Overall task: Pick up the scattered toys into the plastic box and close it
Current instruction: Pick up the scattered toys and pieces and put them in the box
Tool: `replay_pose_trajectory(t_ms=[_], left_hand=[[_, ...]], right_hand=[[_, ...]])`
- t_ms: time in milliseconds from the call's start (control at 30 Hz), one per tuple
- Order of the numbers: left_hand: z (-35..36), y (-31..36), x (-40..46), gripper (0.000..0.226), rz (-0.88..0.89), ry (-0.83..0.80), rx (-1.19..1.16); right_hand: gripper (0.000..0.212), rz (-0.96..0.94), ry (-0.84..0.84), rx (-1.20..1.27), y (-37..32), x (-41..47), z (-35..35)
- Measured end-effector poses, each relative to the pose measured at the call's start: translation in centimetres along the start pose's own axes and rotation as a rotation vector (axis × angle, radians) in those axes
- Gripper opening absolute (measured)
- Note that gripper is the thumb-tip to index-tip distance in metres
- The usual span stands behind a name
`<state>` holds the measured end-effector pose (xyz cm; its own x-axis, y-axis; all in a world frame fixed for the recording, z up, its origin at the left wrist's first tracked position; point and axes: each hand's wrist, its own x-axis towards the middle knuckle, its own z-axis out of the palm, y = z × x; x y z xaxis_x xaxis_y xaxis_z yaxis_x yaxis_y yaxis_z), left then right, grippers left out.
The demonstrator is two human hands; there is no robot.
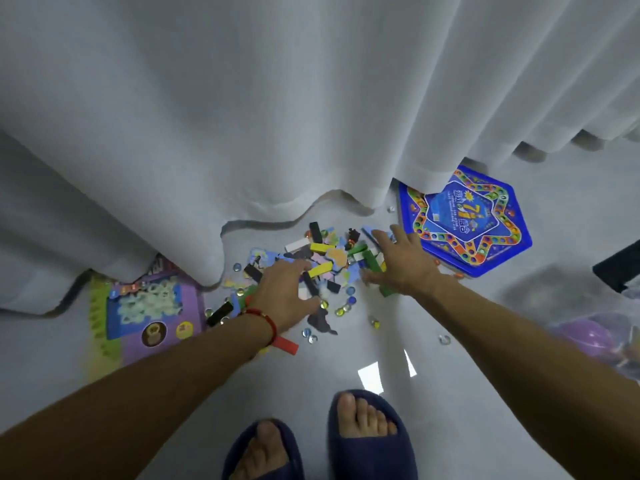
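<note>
A blue hexagonal game box (465, 220) with a star-shaped track printed on its lid lay on the pale, glossy floor (450, 375) at two o'clock, its far corner tucked under a white curtain (277, 98); whether it held anything could not be seen. At nine o'clock a flat purple and green puzzle box (152, 313) lay half under the same curtain hem. The scattered toys (329, 261) sat in a heap at twelve o'clock: small rectangular blocks in yellow, green, black and white, flat puzzle-like pieces, and round glass beads (341, 310) strewn around. The left hand (284, 296), a red cord bracelet (265, 318) on its wrist, spread its fingers loosely over the heap's near side, gripping nothing visible. The right hand (403, 263) was splayed wide, resting on green blocks (372, 259). Dark blue slippers (370, 441) showed at six o'clock.
</note>
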<state>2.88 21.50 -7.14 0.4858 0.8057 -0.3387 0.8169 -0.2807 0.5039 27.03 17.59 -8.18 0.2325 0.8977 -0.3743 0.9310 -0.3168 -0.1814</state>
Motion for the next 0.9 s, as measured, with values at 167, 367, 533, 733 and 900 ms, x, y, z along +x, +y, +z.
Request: replay_pose_trajectory(t_ms=[167,367,533,733,900], left_hand=[[3.5,1.4,5.1,0.103,0.108,-0.037,0.233],[4.3,1.7,7.7,0.096,0.144,-0.099,0.362],[4.5,1.5,7.5,0.059,0.191,-0.037,0.375],[4.6,1.0,7.1,0.048,0.237,0.006,0.350],[3.9,1.3,7.4,0.024,0.221,0.062,0.248]], right_hand=[[0.104,-0.030,-0.040,-0.068,0.0,3.2,1.4],[0.084,-0.065,0.050,0.027,0.3,3.4,3.4],[0.063,-0.078,0.137,0.049,-0.1,2.8,5.3],[0.042,-0.046,0.181,0.117,-0.2,2.4,6.0],[0.038,-0.055,0.213,0.176,0.1,2.3,5.9]])
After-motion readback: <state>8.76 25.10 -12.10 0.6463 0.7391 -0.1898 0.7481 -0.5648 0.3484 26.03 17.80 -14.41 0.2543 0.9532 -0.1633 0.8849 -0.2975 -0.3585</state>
